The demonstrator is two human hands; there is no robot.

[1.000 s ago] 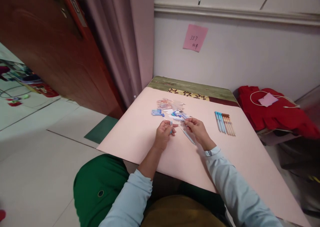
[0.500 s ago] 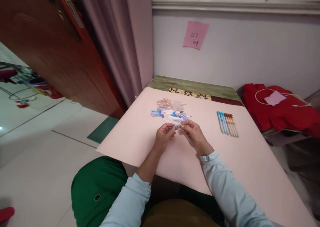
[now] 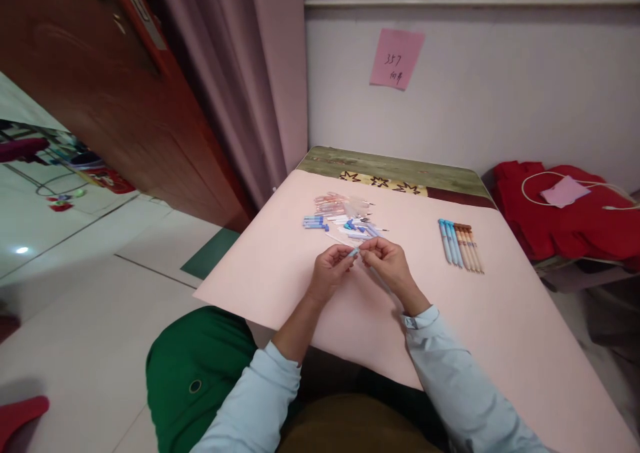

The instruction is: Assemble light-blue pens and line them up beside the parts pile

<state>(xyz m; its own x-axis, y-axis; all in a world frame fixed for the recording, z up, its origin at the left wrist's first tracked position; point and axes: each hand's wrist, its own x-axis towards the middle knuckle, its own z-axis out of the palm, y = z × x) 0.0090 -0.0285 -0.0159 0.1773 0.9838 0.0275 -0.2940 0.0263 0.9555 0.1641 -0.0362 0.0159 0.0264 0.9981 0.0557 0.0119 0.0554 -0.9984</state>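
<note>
1. The left hand (image 3: pixel 330 268) is pinching a little blue piece (image 3: pixel 353 252). Its thumb and finger are pressing in from both sides, with hardly any gap left.
2. The right hand (image 3: pixel 389 263) is bending its thumb and first finger close together, right by the other end of the piece. The fingertips are hiding what is there, so I cannot tell if they are gripping anything.
3. The piece could be popping out and rolling off soon, because it is so small and only fingertips are holding it.
4. If it is dropping forward, it may be getting lost in the heap of pen parts (image 3: pixel 345 220). The heap is lying just past the hands and is showing blue bits too.
5. Pushing crooked could be bending or jamming a part, since the parts are looking thin.
6. A knuckle might be bumping the thin white stick (image 3: pixel 334 238), which is lying just beyond the left fingers.
7. The piece is looking short and light blue. Any marks are too small to see. It is sitting between the two hands, over the table (image 3: pixel 270 266).
8. Its colour is nearly matching the blue pens (image 3: pixel 451 243), which are lying off to the right beside the brown pens (image 3: pixel 469 248).
</note>
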